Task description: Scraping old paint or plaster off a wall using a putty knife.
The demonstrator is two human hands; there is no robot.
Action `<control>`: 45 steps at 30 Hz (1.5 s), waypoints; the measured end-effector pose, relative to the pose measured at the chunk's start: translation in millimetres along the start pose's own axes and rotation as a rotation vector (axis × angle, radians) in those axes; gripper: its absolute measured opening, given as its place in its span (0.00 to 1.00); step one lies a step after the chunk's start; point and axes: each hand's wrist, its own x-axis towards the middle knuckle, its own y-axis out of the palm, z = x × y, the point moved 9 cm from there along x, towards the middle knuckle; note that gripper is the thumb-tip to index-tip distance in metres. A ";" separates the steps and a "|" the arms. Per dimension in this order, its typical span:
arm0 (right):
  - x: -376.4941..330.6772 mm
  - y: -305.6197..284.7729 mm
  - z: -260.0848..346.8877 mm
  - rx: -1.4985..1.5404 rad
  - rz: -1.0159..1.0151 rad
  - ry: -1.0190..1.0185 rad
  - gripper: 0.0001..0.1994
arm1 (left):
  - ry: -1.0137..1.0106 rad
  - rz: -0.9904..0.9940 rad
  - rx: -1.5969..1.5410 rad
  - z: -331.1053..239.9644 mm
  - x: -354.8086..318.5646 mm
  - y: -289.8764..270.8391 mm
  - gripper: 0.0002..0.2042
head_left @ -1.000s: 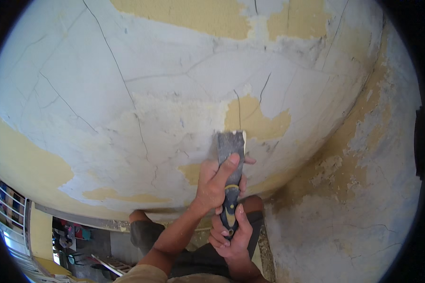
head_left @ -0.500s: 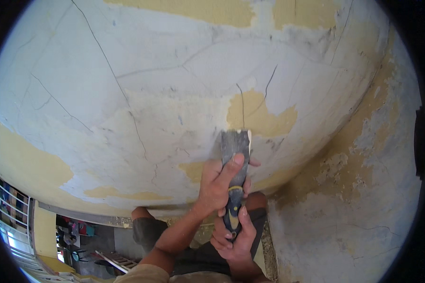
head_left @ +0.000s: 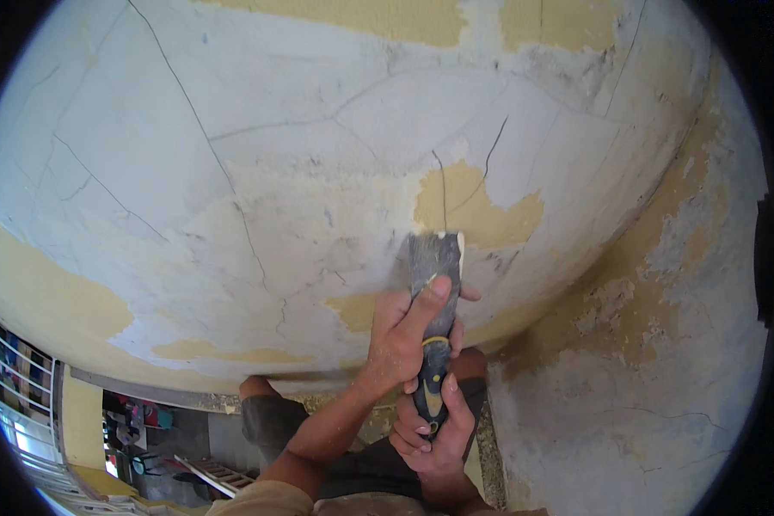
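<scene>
A person holds a paint scraper [head_left: 436,284] with both hands and pushes its flat blade against a wall [head_left: 258,172]. The left hand [head_left: 404,335] is wrapped around the top part of the tool, and its pointer finger lies flat along the back of the blade to press it down. The right hand [head_left: 434,430] is closed tight around the dark handle with yellow marks, lower down.

The step looks like scraping old white paint off the wall. The top edge of the blade touches the wall just under a bare yellow patch [head_left: 473,211], where the paint is already gone. Thin cracks [head_left: 193,112] run through the white paint around it, and more yellow shows at the top and on the left side.

The next push likely needs the blade kept low and flat, so the edge slides under the paint and does not dig into the wall. Both hands need to press together and move up toward the yellow patch.

The scraper is right in the middle, above the person's knees [head_left: 267,413]. Down at the bottom left, a white railing [head_left: 17,387] and a ladder [head_left: 211,473] show far below.
</scene>
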 end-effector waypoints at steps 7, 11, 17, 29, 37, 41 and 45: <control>-0.5 16.6 3.4 -0.031 0.072 0.007 0.24 | 0.046 -0.026 0.037 -11.6 3.3 1.9 0.24; 3.9 21.3 6.8 -0.033 0.079 0.017 0.24 | 0.069 -0.005 0.019 -21.2 3.1 2.5 0.25; -2.6 -1.3 41.2 -0.273 0.020 -0.178 0.24 | 0.117 0.274 -0.043 -0.4 9.2 15.6 0.38; -94.9 -110.1 218.8 -1.349 -1.037 -1.366 0.21 | -0.695 -0.044 0.336 321.2 -124.9 -170.1 0.26; -90.2 -73.9 201.5 -1.322 -0.905 -1.363 0.24 | -0.609 0.085 0.400 297.2 -136.9 -157.2 0.24; -70.6 -42.7 162.8 -0.801 -0.343 -1.083 0.29 | -0.227 0.339 0.403 187.4 -88.2 -82.6 0.26; -28.9 29.1 92.6 -0.485 0.387 -0.432 0.31 | 0.107 0.413 0.299 49.2 -45.8 -27.1 0.26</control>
